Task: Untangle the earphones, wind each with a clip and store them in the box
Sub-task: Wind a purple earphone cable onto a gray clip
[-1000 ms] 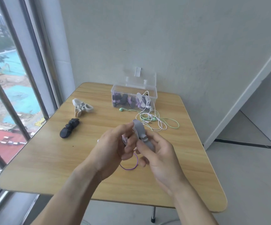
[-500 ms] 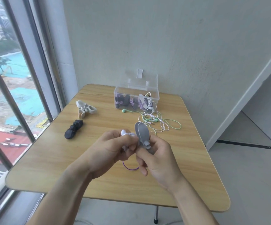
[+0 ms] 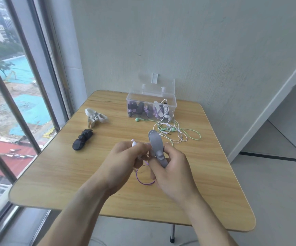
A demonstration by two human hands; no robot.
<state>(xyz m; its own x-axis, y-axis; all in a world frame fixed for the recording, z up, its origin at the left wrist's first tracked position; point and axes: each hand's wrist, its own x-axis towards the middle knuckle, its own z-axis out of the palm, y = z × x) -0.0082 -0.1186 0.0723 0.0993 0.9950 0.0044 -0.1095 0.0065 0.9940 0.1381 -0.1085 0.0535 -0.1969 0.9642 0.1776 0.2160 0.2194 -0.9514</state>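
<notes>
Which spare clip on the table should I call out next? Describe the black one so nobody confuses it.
Start at the window side of the wooden table, left of the clear box. Two clips lie there, apart from each other: the white clip farther back, and the black clip nearer the person. It is the only dark one lying outside the box.

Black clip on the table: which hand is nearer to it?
Left. The left hand is just right of the black clip, above the table; the right hand is farther right, gripping the grey clip.
</notes>
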